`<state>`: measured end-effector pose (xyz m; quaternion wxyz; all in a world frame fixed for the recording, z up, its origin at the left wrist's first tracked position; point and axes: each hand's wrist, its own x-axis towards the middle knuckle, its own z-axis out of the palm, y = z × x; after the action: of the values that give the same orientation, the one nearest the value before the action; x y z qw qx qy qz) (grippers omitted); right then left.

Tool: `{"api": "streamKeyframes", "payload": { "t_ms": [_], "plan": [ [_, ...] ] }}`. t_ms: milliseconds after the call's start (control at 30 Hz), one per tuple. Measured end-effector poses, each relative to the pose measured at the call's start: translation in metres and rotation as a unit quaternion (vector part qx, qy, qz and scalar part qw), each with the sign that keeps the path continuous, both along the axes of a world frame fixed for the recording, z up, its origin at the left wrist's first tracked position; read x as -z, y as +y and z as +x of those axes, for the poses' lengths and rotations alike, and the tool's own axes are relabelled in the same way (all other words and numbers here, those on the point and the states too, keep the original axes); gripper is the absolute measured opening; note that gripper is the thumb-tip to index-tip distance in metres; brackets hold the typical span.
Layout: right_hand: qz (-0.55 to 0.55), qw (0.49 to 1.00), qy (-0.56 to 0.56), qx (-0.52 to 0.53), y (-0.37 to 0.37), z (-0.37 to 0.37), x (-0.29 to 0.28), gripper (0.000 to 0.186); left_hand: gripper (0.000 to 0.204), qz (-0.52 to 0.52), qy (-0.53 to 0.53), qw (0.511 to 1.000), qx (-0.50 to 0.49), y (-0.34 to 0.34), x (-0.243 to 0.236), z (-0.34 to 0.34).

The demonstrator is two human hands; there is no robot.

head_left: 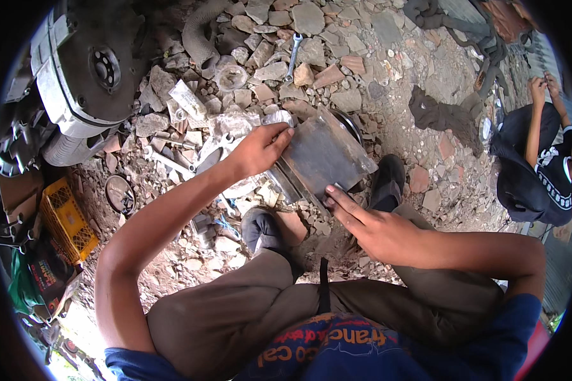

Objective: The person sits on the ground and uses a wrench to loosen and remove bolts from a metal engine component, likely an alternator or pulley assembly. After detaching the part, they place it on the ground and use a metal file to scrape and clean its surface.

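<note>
A dark grey, flat metal plate (327, 155) with raised, rusty edges is tilted above the ground between my shoes. My left hand (260, 150) is closed on its left corner, with thumb and fingers at the rim. At the near edge my right hand (378, 233) grips the plate, fingertips on top; the thumb is mostly hidden. A narrow metal strip (285, 183) shows along the plate's left side, and I cannot tell whether it is part of it. Behind the plate, a round dark rim (348, 124) is partly covered.
Rubble covers the ground. A wrench (293, 57) lies beyond the plate, another wrench (168, 162) to the left. A large engine (98, 70) stands far left, above a yellow crate (68, 219). Dark cloth (445, 114) lies to the right, where another person (534, 152) sits.
</note>
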<state>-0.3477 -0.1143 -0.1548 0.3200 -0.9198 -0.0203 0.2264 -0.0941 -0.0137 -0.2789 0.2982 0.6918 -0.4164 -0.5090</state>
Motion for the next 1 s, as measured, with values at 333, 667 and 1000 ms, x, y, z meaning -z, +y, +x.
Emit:
{"api": "streamKeyframes", "payload": {
  "t_ms": [333,667,1000],
  "plan": [
    [0.041,0.998,0.047,0.000,-0.006,-0.001,-0.004,0.070,0.059,0.031,0.023,0.999,0.020,0.011,-0.013,0.011],
    [0.041,0.999,-0.009,0.005,-0.005,0.011,-0.004,0.066,0.059,0.049,0.035,0.998,0.035,0.021,-0.017,0.013],
    [0.000,0.997,0.058,-0.044,-0.007,0.024,-0.016,0.066,0.067,0.067,0.021,0.997,0.032,0.025,-0.022,0.010]
  ]
}}
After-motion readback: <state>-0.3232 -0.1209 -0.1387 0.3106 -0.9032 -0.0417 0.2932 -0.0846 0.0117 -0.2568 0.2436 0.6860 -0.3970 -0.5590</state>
